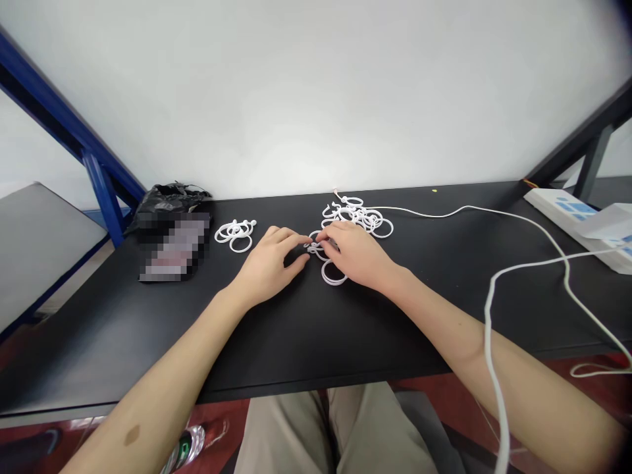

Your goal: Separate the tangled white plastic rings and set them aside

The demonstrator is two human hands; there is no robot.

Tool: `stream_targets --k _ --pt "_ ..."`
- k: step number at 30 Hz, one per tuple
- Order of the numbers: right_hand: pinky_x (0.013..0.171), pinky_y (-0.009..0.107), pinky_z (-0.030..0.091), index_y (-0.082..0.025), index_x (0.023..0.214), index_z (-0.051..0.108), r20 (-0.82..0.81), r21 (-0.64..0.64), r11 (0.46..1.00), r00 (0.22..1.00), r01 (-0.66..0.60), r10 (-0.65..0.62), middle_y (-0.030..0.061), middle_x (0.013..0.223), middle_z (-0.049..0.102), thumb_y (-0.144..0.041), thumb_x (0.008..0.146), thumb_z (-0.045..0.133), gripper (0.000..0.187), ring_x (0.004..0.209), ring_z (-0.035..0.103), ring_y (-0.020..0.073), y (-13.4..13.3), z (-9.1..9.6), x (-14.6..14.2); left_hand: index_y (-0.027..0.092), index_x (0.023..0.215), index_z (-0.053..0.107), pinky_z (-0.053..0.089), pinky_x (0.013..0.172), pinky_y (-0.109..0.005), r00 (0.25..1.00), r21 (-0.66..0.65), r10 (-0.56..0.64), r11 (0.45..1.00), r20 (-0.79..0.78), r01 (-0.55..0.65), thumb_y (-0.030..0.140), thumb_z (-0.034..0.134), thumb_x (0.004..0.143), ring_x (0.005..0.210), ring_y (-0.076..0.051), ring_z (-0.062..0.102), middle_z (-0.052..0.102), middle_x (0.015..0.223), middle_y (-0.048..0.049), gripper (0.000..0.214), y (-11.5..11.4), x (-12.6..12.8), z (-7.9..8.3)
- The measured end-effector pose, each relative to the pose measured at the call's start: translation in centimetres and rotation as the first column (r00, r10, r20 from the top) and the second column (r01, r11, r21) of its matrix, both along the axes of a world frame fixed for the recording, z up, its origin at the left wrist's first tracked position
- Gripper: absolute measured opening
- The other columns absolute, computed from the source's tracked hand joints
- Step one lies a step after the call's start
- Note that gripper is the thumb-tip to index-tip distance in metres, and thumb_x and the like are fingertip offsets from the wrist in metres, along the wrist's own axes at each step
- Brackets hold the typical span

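Several white rings with small knobbed ends lie in a small group (334, 272) on the black tabletop, between my two hands. My left hand (269, 263) comes in from the left, its index finger and thumb stretched out and apart at the knobbed ends. My right hand (353, 253) rests over the same group, fingers bent, pinching a white ring that it partly hides. Behind my right hand is a larger tangled pile of white rings (378, 220). Left of my left hand sits another cluster of these rings (240, 243).
On the left lies a crumpled black plastic bag (170, 197) beside a blurred-out item (175, 250). A white cable (494, 296) crosses the right side, passing over my right forearm. A white-and-blue box (567, 210) stands at far right. Blue metal posts (59, 112) frame the left.
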State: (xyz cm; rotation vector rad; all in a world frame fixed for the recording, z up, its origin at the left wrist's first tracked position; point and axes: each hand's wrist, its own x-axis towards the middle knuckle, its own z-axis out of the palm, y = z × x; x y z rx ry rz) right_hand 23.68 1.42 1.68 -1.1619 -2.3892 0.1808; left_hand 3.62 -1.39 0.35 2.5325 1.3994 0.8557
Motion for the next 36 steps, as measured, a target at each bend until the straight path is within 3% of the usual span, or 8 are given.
stream_targets --k 3,5,10,16,23,27,31,36 --pt "0.084 0.039 0.046 -0.017 0.096 0.069 -0.043 -0.007 1.0 0.999 0.005 -0.005 0.0075 0.097 0.072 -0.01 0.092 0.042 0.028 0.094 0.062 0.0231 -0.2 0.7 0.2 0.025 0.114 0.069 0.048 0.092 -0.041 1.0 -0.023 -0.013 1.0 -0.023 0.013 0.029 0.053 0.092 0.099 -0.024 0.053 0.066 0.107 -0.0059 0.027 0.1 -0.4 -0.1" --pt "0.086 0.04 0.046 -0.018 0.095 0.069 -0.046 -0.001 1.0 0.999 -0.017 0.017 0.0067 0.095 0.072 -0.011 0.088 0.047 0.024 0.094 0.061 0.0237 -0.4 1.3 0.5 0.026 0.116 0.069 0.047 0.092 -0.041 0.999 -0.025 -0.011 1.0 -0.036 0.01 0.028 0.053 0.091 0.099 -0.024 0.052 0.066 0.107 -0.0058 0.029 0.1 -0.6 -0.2" --pt "0.083 0.04 0.046 -0.022 0.093 0.073 0.067 -0.086 0.972 0.972 -0.218 0.224 0.0055 0.088 0.069 -0.024 0.077 0.066 0.017 0.093 0.056 0.0253 -0.5 2.1 1.5 0.024 0.116 0.069 0.045 0.095 -0.044 0.998 -0.004 0.04 0.999 -0.055 -0.04 0.028 0.055 0.091 0.099 -0.024 0.051 0.067 0.106 -0.0066 0.03 0.3 -0.9 -0.3" --pt "0.079 0.037 0.044 -0.02 0.082 0.071 0.143 -0.147 0.961 0.957 -0.233 0.254 0.0066 0.087 0.067 -0.016 0.08 0.06 0.012 0.091 0.053 0.0238 -0.4 2.1 1.5 0.024 0.112 0.071 0.044 0.096 -0.044 0.997 0.0 0.058 0.998 -0.059 -0.058 0.028 0.055 0.091 0.099 -0.024 0.049 0.066 0.108 -0.006 0.027 0.4 -1.0 -0.4" --pt "0.076 0.031 0.044 -0.02 0.091 0.064 -0.077 -0.063 0.99 0.99 -0.127 0.122 0.0037 0.09 0.067 -0.021 0.092 0.053 0.012 0.088 0.057 0.0188 -0.5 2.1 1.1 0.021 0.105 0.07 0.045 0.094 -0.044 0.998 -0.009 0.053 0.999 -0.02 -0.054 0.027 0.056 0.09 0.099 -0.024 0.051 0.067 0.107 -0.0063 0.022 0.1 -0.7 0.1" --pt "0.071 0.029 0.045 -0.019 0.09 0.065 -0.218 0.001 0.998 0.974 -0.069 0.067 0.0035 0.09 0.065 -0.02 0.092 0.054 0.011 0.078 0.057 0.0149 -0.5 1.6 0.5 0.023 0.103 0.069 0.047 0.091 -0.038 0.991 -0.055 0.053 0.997 0.124 -0.046 0.028 0.05 0.094 0.099 -0.022 0.056 0.071 0.103 -0.003 0.022 -0.4 -0.3 0.8" --pt "0.067 0.027 0.048 -0.019 0.089 0.065 -0.35 0.019 0.994 0.931 -0.104 0.103 0.0027 0.089 0.066 -0.02 0.091 0.056 0.009 0.073 0.058 0.013 -1.0 0.9 -0.4 0.025 0.101 0.069 0.05 0.078 -0.03 0.962 -0.095 0.103 0.992 0.251 -0.081 0.033 0.057 0.091 0.087 -0.018 0.062 0.072 0.09 -0.0002 0.017 -0.8 0.3 1.1" --pt "0.067 0.028 0.054 -0.021 0.094 0.066 -0.501 -0.054 0.981 0.855 -0.186 0.135 0.0015 0.09 0.069 -0.028 0.088 0.062 0.01 0.071 0.063 0.0122 -1.7 0.8 -0.9 0.023 0.092 0.068 0.046 0.066 -0.026 0.934 -0.123 0.18 0.981 0.309 -0.149 0.031 0.06 0.089 0.071 -0.015 0.063 0.072 0.077 0.0015 0.012 -0.6 0.4 1.1"
